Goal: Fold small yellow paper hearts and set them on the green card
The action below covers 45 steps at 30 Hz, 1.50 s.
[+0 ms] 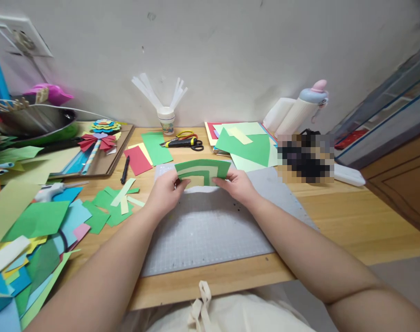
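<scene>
A green paper piece with paler green strips and a cream patch (203, 169) is held up above the grey cutting mat (210, 230). My left hand (168, 190) pinches its left edge between thumb and fingers. On the opposite edge my right hand (239, 185) grips it the same way. The paper bows slightly between the two hands, and the fingers behind it are hidden. Left of my hands lie green and pale paper scraps (116, 203) and a black pen (125, 169).
Behind the mat are scissors (196, 145), a yellow-black cutter (180, 143), a paper cup of white sticks (167, 122) and stacked coloured paper (248, 147). A white bottle (300, 113) stands back right. Paper scraps (40, 219) and a glue gun (51, 191) crowd the left.
</scene>
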Tool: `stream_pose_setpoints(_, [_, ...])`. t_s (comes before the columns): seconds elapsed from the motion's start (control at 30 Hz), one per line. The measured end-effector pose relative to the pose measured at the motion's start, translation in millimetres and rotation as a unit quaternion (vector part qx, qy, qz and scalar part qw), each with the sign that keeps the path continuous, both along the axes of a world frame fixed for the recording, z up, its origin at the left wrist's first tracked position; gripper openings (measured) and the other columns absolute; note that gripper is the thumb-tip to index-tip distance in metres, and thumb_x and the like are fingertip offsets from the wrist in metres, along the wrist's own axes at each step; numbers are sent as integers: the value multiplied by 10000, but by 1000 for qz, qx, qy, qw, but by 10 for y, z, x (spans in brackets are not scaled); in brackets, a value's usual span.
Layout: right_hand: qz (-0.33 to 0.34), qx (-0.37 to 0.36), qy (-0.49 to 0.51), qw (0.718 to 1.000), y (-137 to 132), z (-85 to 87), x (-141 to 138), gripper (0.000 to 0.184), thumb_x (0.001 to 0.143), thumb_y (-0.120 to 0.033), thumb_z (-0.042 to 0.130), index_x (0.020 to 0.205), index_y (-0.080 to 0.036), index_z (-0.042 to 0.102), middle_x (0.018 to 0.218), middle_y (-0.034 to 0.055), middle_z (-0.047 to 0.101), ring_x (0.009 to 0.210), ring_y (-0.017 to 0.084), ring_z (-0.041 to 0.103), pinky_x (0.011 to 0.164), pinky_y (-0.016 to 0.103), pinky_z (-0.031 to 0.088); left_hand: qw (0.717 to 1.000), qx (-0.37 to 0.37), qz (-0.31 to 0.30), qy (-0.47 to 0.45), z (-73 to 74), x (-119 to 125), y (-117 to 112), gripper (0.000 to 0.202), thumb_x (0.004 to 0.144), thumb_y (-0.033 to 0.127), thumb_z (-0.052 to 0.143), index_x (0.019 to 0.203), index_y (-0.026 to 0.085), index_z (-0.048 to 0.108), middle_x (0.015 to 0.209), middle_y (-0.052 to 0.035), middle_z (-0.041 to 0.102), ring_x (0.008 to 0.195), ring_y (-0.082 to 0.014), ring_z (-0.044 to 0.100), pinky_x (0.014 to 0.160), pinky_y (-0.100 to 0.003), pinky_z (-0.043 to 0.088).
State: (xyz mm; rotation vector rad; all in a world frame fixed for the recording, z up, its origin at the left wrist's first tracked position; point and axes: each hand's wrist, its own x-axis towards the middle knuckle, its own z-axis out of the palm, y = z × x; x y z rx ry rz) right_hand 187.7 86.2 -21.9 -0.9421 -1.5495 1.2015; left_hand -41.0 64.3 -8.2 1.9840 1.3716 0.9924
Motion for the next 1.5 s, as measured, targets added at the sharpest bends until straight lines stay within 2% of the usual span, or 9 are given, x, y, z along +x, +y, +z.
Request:
stream_pose_setpoints(0.2, [8,11,-54,998,-19,-122,-91,220,754,-335,685,918,-193,727,937,53,739,900,236,669,852,401,504,999,6,19,51,-53,-23,33,127,839,295,587,864,188,651,710,5,600,646,-162,538,627,-298,438])
stream_pose_setpoints(0.37, [8,32,-94,995,-15,-68,-63,225,777,-308,628,959,-197,702,921,43,731,909,223,662,812,375,520,997,-2,8,72,-130,-60,64,212,891,346,572,872,142,623,784,-4,618,682,-137,577,666,-310,486])
stream_pose_setpoints(0.47, [-8,59,-136,989,-34,-6,0,240,773,-216,567,977,-191,689,908,38,723,856,208,650,753,335,508,997,-5,-2,76,-163,-69,64,224,908,349,553,913,138,627,812,-12,634,707,-144,600,681,-321,506])
stream_pose_setpoints(0.57, [-31,91,-188,978,-45,13,56,239,723,-131,531,889,-192,691,799,19,699,722,180,608,668,290,467,997,-5,-7,75,-171,-73,60,227,912,349,549,928,138,630,846,-20,645,737,-150,612,704,-333,513])
stream_pose_setpoints(0.63, [-38,109,-217,969,-43,-1,65,207,704,-116,530,820,-196,683,726,4,668,647,162,568,623,272,435,997,-5,-10,74,-165,-73,58,235,910,357,550,935,139,634,864,-25,652,751,-154,616,716,-340,514])
stream_pose_setpoints(0.73, [-40,129,-243,961,-36,-32,48,195,714,-125,528,823,-199,672,711,-4,650,605,148,539,586,259,406,997,-7,-10,74,-150,-67,58,237,909,358,553,944,137,634,861,-26,651,753,-155,617,720,-345,514])
stream_pose_setpoints(0.93, [-42,145,-261,953,-41,-42,27,195,754,-161,531,888,-199,667,754,4,670,600,143,543,577,252,411,997,-12,-10,75,-129,-56,52,239,910,363,550,939,141,633,880,-31,652,771,-159,617,734,-351,514])
stream_pose_setpoints(1.1, [-37,153,-261,952,-44,-35,28,241,766,-153,521,944,-205,674,835,17,699,679,162,593,617,259,435,997,-12,-12,76,-149,-63,59,235,911,355,550,966,142,632,899,-37,653,790,-163,621,743,-359,518])
stream_pose_setpoints(1.5, [-27,149,-252,956,-26,-52,38,249,769,-149,518,947,-203,683,848,18,702,719,173,608,627,265,442,997,-12,-13,78,-157,-56,63,243,913,362,546,976,144,632,894,-36,652,786,-163,620,738,-356,517])
